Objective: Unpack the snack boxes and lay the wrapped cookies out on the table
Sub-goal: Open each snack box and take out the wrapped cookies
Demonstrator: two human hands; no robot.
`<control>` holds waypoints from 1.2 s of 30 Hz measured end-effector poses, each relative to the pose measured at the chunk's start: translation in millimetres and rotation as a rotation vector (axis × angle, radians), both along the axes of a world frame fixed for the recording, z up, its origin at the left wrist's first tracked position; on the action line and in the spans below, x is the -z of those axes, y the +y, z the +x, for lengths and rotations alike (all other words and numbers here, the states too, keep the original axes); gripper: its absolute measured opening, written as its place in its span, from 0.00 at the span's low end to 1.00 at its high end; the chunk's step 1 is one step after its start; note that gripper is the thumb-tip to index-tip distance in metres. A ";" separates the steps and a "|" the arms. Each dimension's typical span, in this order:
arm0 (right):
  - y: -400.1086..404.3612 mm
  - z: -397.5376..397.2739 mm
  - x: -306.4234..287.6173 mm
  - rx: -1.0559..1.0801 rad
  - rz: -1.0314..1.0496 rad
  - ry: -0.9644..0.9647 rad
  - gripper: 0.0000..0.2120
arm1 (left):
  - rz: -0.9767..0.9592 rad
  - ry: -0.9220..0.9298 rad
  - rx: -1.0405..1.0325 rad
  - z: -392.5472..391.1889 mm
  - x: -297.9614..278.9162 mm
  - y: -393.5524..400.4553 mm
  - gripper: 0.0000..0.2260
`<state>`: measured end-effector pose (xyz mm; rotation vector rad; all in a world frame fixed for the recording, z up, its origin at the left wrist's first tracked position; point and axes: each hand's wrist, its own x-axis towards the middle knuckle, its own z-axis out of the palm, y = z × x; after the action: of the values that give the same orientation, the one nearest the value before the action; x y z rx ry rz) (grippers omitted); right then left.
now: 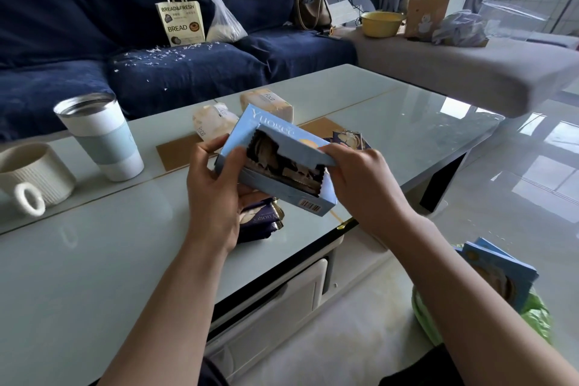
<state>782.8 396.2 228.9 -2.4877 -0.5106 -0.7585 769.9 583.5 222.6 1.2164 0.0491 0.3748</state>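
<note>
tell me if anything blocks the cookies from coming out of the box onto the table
Only partly. The blue box is torn open, but its flap, pinched by the right hand, still covers some wrapped cookies. The glass table below shows bare space.

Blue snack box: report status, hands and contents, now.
Left hand and right hand both grip blue snack box, flap open, wrapped cookies inside. Dark wrapped cookie on table beneath. Nothing blocking.

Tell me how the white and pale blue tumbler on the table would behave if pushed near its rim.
The tumbler stands tall and upright on a base narrower than its top, so a high push would probably tip it. The glass table looks glossy, so a low push would more likely slide it. Its metal rim suggests a stiff wall. Whether it holds liquid cannot be seen.
</note>
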 end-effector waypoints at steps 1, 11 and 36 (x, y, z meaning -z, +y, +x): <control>-2.5 2.2 -0.9 0.018 0.031 0.016 0.11 | 0.008 0.001 0.003 -0.4 0.7 0.2 0.06; 1.3 -1.3 4.7 -0.065 0.036 0.008 0.27 | 0.038 0.012 0.019 0.6 4.2 -6.6 0.05; -17.0 14.2 -3.3 -0.055 0.705 0.307 0.07 | -0.027 0.107 0.153 -0.3 0.3 1.7 0.23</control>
<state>797.0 379.3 232.1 -1.8668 -0.1538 -0.4191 769.6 585.3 222.3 1.2048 0.0527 0.1750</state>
